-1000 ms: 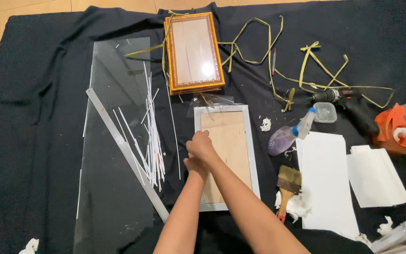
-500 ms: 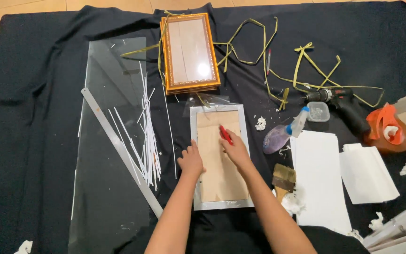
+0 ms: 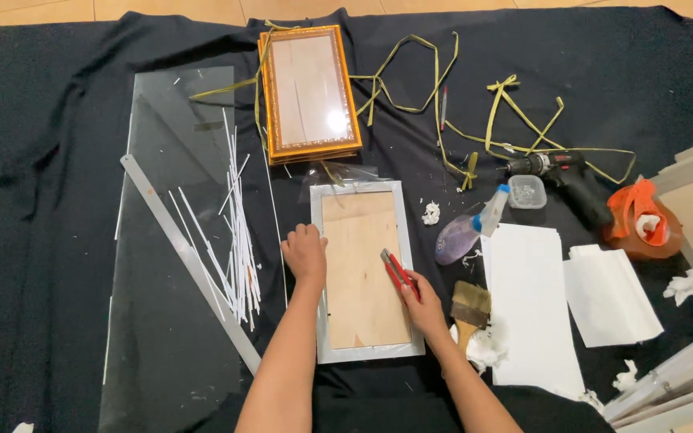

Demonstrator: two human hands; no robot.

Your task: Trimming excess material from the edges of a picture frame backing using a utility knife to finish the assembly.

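Your left hand [image 3: 305, 252] pressing curled fingers on the silver frame [image 3: 360, 271] lying centre on the black cloth [image 3: 42, 200], your right hand [image 3: 423, 301] gripping a red utility knife [image 3: 399, 273] at its right edge, gold frame [image 3: 308, 92] lying beyond.

Bright, even overhead light, sharp throughout, with a glare spot on the gold-framed glass [image 3: 309, 92] at upper centre and soft shadows.
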